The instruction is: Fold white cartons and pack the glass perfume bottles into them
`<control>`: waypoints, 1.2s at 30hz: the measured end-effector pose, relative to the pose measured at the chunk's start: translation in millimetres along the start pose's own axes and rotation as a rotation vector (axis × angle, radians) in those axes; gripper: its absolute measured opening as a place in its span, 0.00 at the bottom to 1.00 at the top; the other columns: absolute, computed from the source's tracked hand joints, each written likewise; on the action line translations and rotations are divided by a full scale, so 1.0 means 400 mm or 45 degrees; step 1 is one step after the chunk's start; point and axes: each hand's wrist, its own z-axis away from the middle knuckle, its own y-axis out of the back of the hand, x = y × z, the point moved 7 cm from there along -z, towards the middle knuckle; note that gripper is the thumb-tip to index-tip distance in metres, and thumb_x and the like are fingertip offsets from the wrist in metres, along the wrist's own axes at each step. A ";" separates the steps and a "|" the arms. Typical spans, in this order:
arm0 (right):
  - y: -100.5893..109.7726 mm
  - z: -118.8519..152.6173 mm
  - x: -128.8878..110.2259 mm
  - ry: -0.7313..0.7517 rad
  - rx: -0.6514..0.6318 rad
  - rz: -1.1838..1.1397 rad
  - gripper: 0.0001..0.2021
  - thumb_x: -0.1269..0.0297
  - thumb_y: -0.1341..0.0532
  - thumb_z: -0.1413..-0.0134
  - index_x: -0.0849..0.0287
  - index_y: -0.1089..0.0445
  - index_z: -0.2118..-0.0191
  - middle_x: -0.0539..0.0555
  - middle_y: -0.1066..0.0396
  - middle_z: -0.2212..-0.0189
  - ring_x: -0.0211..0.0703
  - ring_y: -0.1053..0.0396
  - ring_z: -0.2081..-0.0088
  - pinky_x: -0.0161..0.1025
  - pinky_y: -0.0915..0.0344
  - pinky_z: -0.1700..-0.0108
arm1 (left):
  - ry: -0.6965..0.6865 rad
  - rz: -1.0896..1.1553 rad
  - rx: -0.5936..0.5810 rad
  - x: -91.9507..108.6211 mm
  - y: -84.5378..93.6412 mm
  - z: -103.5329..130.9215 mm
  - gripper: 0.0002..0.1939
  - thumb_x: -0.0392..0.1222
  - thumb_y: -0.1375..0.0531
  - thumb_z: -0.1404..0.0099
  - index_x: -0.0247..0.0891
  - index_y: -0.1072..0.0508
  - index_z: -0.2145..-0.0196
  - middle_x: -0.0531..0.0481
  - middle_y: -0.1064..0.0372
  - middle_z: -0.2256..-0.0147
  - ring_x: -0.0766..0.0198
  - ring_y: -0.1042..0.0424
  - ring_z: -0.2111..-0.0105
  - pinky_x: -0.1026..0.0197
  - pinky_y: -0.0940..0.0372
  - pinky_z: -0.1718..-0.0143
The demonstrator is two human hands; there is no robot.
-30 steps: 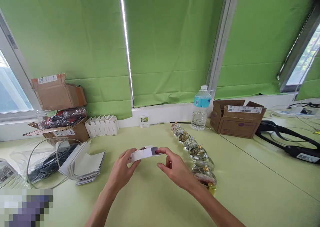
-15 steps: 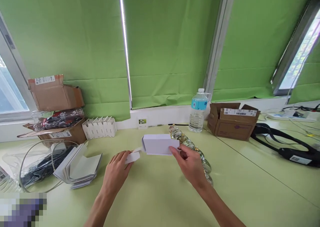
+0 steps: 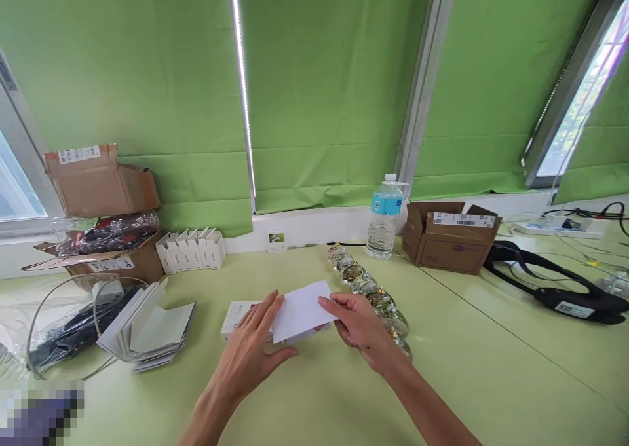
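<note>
My right hand (image 3: 361, 328) pinches the right edge of a plain white carton (image 3: 302, 312), thumb on top and fingers beneath. The carton looks flattened, with a second layer showing under its near edge. My left hand (image 3: 250, 351) is open, fingers stretched and thumb apart, its fingertips at the carton's left edge. Behind my left fingers a small white printed box (image 3: 236, 316) lies on the table, partly hidden by them. Just beyond my right hand runs a row of shiny, clear ornaments (image 3: 366, 282) with gold tops.
Left of my hands lie a stack of folded white cartons (image 3: 160, 331) and a bagged black item with a cable. Several small white boxes (image 3: 191, 249) stand behind. A water bottle (image 3: 384, 220), a brown cardboard box (image 3: 449, 240) and a black headset (image 3: 560, 289) stand farther right.
My left hand has let go of the small white box, which now lies on the table, and has opened beside the carton. The carton has gone from boxy to flatter and come lower.
</note>
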 end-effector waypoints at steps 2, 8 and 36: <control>-0.013 0.008 0.001 -0.030 -0.035 -0.079 0.19 0.46 0.40 0.47 0.59 0.32 0.73 0.41 0.47 0.91 0.29 0.60 0.87 0.32 0.65 0.84 | -0.020 -0.006 0.034 -0.001 -0.005 0.002 0.27 0.36 0.44 0.38 0.48 0.40 0.41 0.48 0.35 0.44 0.54 0.34 0.45 0.53 0.36 0.47; -0.026 0.019 -0.039 0.215 0.063 0.184 0.24 0.44 0.48 0.41 0.61 0.26 0.65 0.56 0.27 0.71 0.35 0.41 0.81 0.36 0.43 0.79 | 0.313 0.163 0.267 -0.042 0.029 0.005 0.13 0.42 0.49 0.32 0.44 0.26 0.58 0.48 0.23 0.60 0.57 0.23 0.64 0.59 0.31 0.65; -0.093 0.010 0.046 -0.006 -0.064 -0.369 0.26 0.63 0.34 0.54 0.57 0.33 0.46 0.57 0.28 0.52 0.46 0.27 0.58 0.46 0.29 0.53 | 0.786 1.523 0.230 -0.085 -0.060 0.006 0.50 0.48 0.33 0.46 0.42 0.57 0.35 0.42 0.28 0.53 0.57 0.26 0.58 0.55 0.30 0.57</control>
